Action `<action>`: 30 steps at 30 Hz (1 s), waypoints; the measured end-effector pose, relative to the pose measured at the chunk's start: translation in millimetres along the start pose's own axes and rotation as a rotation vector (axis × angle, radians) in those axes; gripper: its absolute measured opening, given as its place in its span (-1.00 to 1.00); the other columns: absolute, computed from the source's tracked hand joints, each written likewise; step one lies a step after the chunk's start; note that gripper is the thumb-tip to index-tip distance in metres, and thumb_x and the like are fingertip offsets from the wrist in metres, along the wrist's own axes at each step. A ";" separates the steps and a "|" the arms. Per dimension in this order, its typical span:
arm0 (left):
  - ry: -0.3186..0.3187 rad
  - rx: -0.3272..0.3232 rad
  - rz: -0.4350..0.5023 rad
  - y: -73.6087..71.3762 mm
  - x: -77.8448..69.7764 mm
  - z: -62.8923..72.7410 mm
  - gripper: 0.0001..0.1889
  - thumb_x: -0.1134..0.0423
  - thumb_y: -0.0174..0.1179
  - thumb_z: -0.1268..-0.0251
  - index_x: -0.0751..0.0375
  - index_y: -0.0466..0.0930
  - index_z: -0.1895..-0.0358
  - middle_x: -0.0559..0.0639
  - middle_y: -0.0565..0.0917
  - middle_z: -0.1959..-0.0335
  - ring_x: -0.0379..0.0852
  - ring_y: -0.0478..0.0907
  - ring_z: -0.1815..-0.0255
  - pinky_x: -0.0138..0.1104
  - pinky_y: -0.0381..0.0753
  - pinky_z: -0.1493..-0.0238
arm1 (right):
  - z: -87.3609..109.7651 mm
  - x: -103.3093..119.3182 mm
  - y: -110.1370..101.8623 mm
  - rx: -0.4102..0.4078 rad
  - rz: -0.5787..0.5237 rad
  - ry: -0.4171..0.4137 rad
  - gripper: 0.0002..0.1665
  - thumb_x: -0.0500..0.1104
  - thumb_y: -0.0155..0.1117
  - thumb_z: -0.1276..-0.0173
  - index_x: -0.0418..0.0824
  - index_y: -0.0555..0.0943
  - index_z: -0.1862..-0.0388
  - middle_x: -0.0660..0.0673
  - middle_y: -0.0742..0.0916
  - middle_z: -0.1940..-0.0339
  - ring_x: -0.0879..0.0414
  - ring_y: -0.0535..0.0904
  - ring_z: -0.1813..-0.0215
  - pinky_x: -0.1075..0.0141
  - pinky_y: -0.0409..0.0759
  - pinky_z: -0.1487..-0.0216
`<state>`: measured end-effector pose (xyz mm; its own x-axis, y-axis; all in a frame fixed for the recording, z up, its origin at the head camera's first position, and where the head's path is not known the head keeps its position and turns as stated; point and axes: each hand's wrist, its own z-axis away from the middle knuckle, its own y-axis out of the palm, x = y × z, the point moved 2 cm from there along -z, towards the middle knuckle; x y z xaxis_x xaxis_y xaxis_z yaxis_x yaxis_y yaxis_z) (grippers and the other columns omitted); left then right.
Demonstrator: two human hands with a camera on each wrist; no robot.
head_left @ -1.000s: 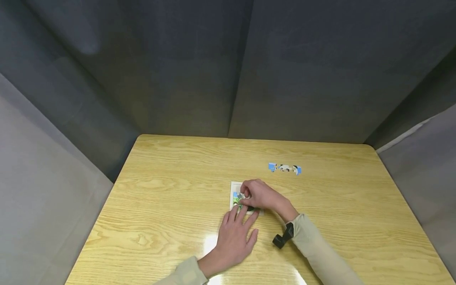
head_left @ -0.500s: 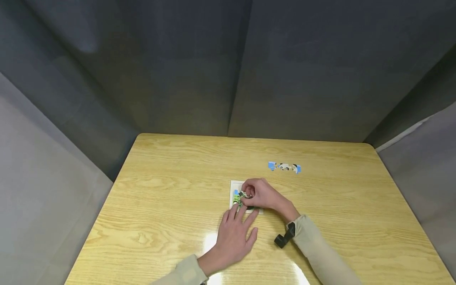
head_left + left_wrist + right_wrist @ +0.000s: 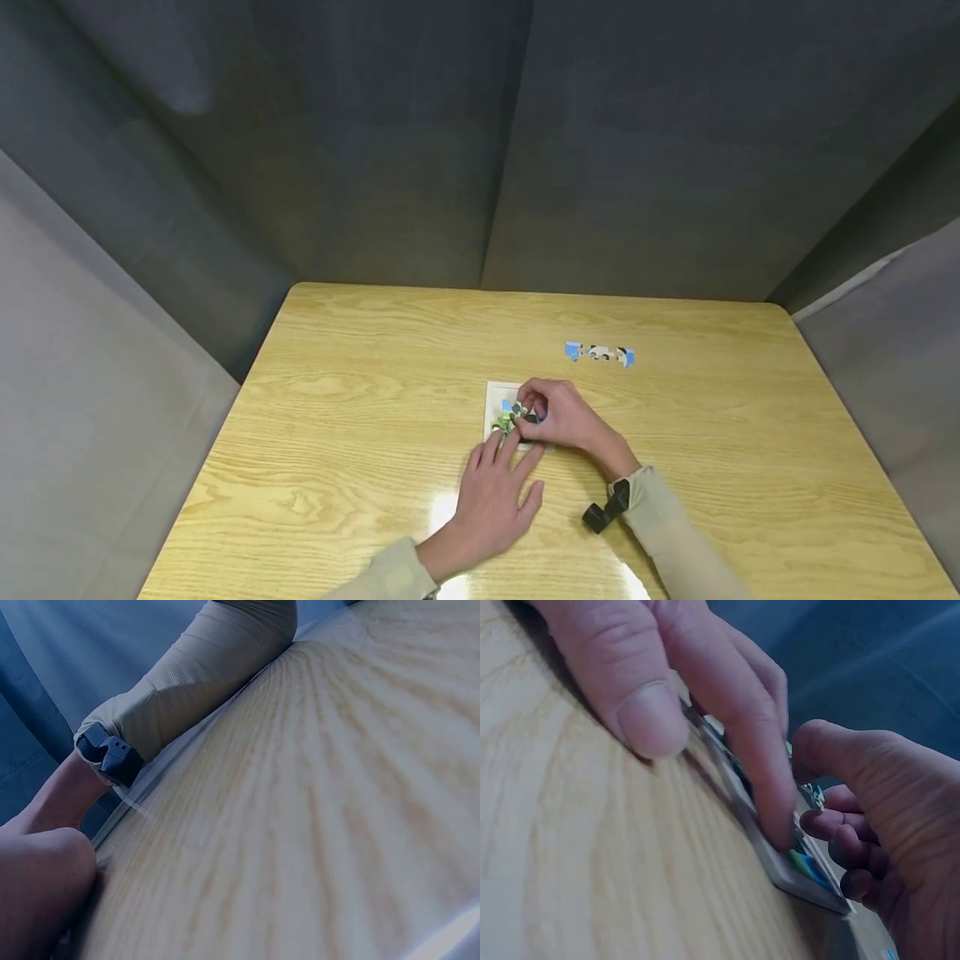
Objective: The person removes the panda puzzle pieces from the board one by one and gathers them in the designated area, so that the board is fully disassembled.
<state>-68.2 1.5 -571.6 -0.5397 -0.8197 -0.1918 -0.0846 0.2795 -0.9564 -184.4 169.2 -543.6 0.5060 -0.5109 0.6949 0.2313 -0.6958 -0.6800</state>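
Note:
My left hand [image 3: 495, 504] lies with fingers spread, its fingertips resting on the near edge of a small white-bordered jigsaw board [image 3: 498, 392]. Green and blue jigsaw pieces [image 3: 501, 423] show in the board beside those fingertips. Above it, my right hand [image 3: 567, 417] pinches a jigsaw piece [image 3: 817, 796] between thumb and curled fingers; most of it is hidden. In the right wrist view, a left finger [image 3: 769, 795] presses on the board's near side, with the left thumb [image 3: 651, 720] by the tabletop. The left wrist view shows the right sleeve, not the board.
Three loose jigsaw pieces lie in a row behind the board: a blue one [image 3: 573, 350], a panda face [image 3: 599, 353] and a blue-and-white one [image 3: 626, 357]. A black wrist device [image 3: 607, 508] hangs at the right cuff. Dark curtains [image 3: 375, 167] surround the wooden table [image 3: 337, 400].
My right hand has shifted slightly to the right with the pinched piece, uncovering more of the board. The left hand stays in place, and the loose pieces have not moved.

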 end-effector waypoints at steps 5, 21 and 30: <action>0.001 -0.004 0.007 -0.9 -0.7 -1.0 -0.44 -0.18 -0.15 -0.64 -0.22 0.32 -0.59 0.06 0.29 -0.57 0.17 0.19 -0.55 0.05 0.38 -0.40 | 3.2 -4.3 -9.9 -0.043 -0.009 0.006 -0.70 -0.23 0.55 -0.09 -0.16 0.69 0.18 -0.02 0.69 0.48 0.27 0.47 0.53 0.42 0.50 0.51; -0.006 -0.004 0.026 -0.9 -0.9 -1.4 -0.44 -0.15 -0.15 -0.64 -0.22 0.31 -0.60 0.09 0.31 -0.56 0.18 0.20 -0.54 0.06 0.39 -0.39 | 24.5 -56.1 -48.6 -0.222 0.013 0.118 -0.67 -0.30 0.59 -0.01 -0.19 0.70 0.22 -0.07 0.68 0.41 0.06 0.51 0.42 0.43 0.47 0.42; -0.008 0.002 0.026 -0.9 -1.2 -1.0 -0.44 -0.15 -0.15 -0.64 -0.22 0.30 -0.60 0.09 0.32 -0.55 0.18 0.20 -0.54 0.05 0.39 -0.39 | 32.8 -75.8 -60.2 -0.265 0.072 0.171 -0.70 -0.28 0.59 -0.02 -0.22 0.71 0.23 -0.08 0.68 0.41 0.08 0.50 0.37 0.43 0.45 0.34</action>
<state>-68.3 2.7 -570.3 -0.5351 -0.8162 -0.2181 -0.0691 0.2996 -0.9516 -209.5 266.4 -562.9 0.3608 -0.6258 0.6916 -0.0361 -0.7503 -0.6601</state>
